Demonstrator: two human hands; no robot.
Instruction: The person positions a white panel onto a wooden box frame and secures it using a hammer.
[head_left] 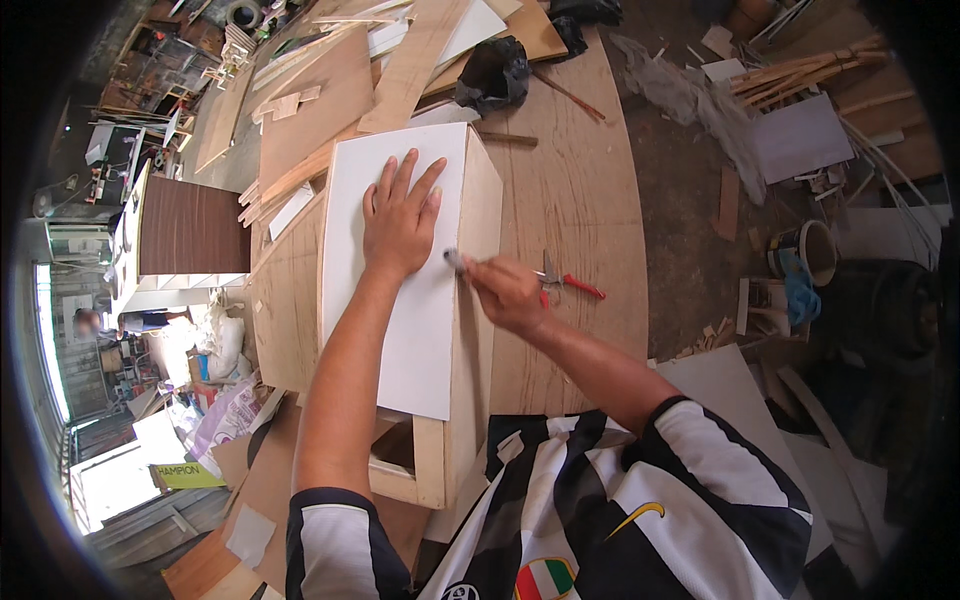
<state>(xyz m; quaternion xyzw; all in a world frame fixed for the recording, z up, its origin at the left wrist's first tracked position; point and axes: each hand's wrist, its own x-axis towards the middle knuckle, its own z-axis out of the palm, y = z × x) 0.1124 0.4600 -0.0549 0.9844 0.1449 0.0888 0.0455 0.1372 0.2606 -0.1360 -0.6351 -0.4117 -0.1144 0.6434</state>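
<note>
R hand's grip (505,292) is clenched on a small grey metal tool (453,259), kind unclear, by the R edge of the smooth white rectangular sheet (412,345). L hand (400,228) lies flat on it, fingers spread, grasping nothing. Sheet's atop a long pale wooden box frame (430,465) on the brown plywood counter (590,170). If L palm slips, sheet could skew; tool might skid & chip the edge. Red-handled metal pliers (583,286) near R wrist could get knocked, e.g. by a wide swing.
</note>
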